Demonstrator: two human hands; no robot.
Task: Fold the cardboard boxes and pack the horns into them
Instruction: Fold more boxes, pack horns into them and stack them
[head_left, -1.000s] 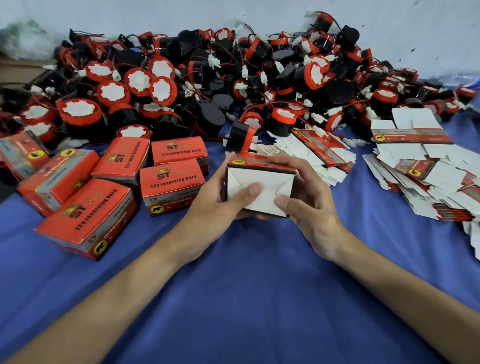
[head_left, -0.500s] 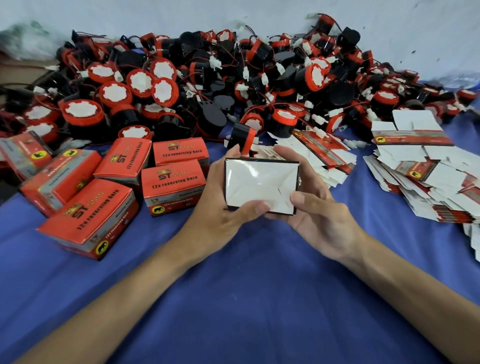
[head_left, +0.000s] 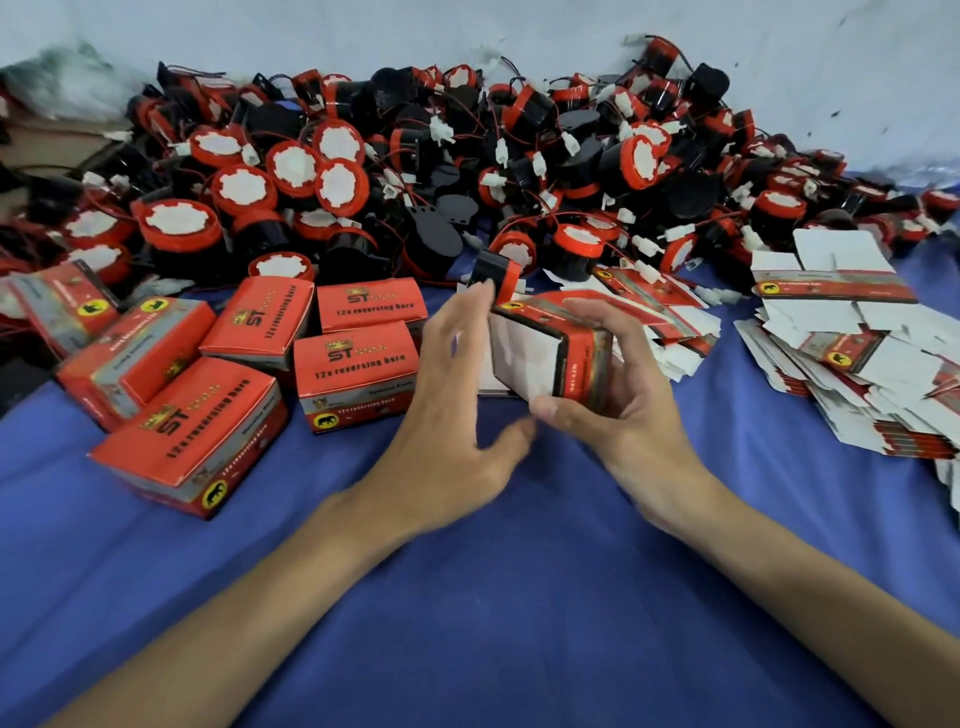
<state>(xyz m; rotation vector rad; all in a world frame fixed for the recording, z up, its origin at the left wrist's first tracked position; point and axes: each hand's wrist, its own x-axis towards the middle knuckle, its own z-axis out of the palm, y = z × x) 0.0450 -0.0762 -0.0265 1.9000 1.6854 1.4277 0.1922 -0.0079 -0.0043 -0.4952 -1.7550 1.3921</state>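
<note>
My right hand (head_left: 618, 400) grips a folded red cardboard box (head_left: 550, 358), its white bottom flaps turned to the left and toward me. My left hand (head_left: 457, 400) is beside the box with fingers spread and relaxed, its fingertips at the box's upper left edge; it is blurred. A big heap of red-and-black horns (head_left: 415, 171) with wires and white plugs lies behind. One horn (head_left: 496, 275) stands just behind the held box.
Several closed red boxes (head_left: 358, 374) lie at the left on the blue cloth (head_left: 493, 597). Stacks of flat unfolded box blanks (head_left: 852, 358) lie at the right, and more behind the held box (head_left: 670, 312). A pale wall rises at the back.
The box has turned, so its white bottom now faces left instead of toward me. My left hand has let go and opened; my right hand alone holds the box.
</note>
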